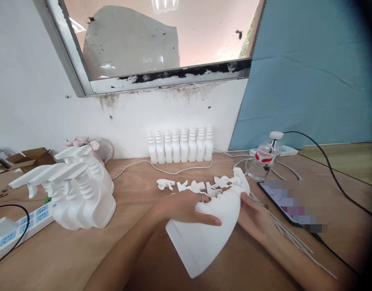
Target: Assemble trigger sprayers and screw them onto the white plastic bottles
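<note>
A white spray bottle (204,238) lies tilted between my hands, its base toward me and its neck pointing up and right. My left hand (188,206) is wrapped over the bottle's body, thumb along the near side. At the neck end, my right hand (252,214) grips near the white trigger head (242,180); some of its fingers are hidden behind the bottle. Just beyond my hands lie several loose white trigger parts (192,186), and one more white trigger piece (165,184) sits to their left.
Several white bottles (184,145) stand in a row by the wall. Assembled spray bottles (85,202) cluster at left beside a power strip (31,226) and an open cardboard box (31,161). A clear water bottle (263,159), a phone (282,206) and cables are on the right.
</note>
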{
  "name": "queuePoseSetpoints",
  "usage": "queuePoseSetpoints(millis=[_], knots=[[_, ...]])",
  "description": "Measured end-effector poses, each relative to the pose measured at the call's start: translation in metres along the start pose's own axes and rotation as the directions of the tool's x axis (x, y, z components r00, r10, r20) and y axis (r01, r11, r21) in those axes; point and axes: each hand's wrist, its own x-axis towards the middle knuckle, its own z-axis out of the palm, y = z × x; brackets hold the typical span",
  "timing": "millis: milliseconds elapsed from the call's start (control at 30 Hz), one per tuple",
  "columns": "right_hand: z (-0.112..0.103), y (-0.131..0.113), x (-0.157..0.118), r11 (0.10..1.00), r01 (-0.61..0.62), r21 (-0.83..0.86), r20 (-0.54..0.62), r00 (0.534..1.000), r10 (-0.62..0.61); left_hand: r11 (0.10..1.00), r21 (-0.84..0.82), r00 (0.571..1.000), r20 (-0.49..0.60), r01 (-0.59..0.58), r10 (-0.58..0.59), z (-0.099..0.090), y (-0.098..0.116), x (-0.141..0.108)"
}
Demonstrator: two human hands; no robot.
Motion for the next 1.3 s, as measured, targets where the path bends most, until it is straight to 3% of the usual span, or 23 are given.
queuePoseSetpoints(millis=[333, 533, 700, 1067, 1300], knots=[[-0.011, -0.002, 0.002, 0.999, 0.037, 0.028, 0.076, 0.996, -0.039, 1.0, -0.013, 1.0, 0.008, -0.01, 0.01, -0.001, -0.003, 0.0], [-0.012, 0.003, 0.003, 1.0, 0.011, -0.015, 0.045, 0.999, -0.01, 1.0, 0.011, 0.999, 0.034, -0.01, 0.01, -0.001, -0.001, 0.0], [-0.005, 0.002, 0.002, 0.995, 0.001, 0.095, 0.005, 1.0, -0.002, 1.0, 0.0, 0.999, 0.032, -0.011, 0.011, 0.0, -0.005, 0.001], [-0.011, -0.003, 0.004, 0.993, 0.032, 0.118, 0.132, 0.99, -0.048, 0.999, 0.039, 0.998, 0.054, 0.015, -0.017, -0.003, -0.005, 0.003], [-0.009, 0.006, 0.004, 1.0, -0.02, 0.01, 0.084, 0.996, 0.019, 1.0, 0.011, 0.999, 0.046, 0.006, -0.007, 0.0, -0.006, 0.004]])
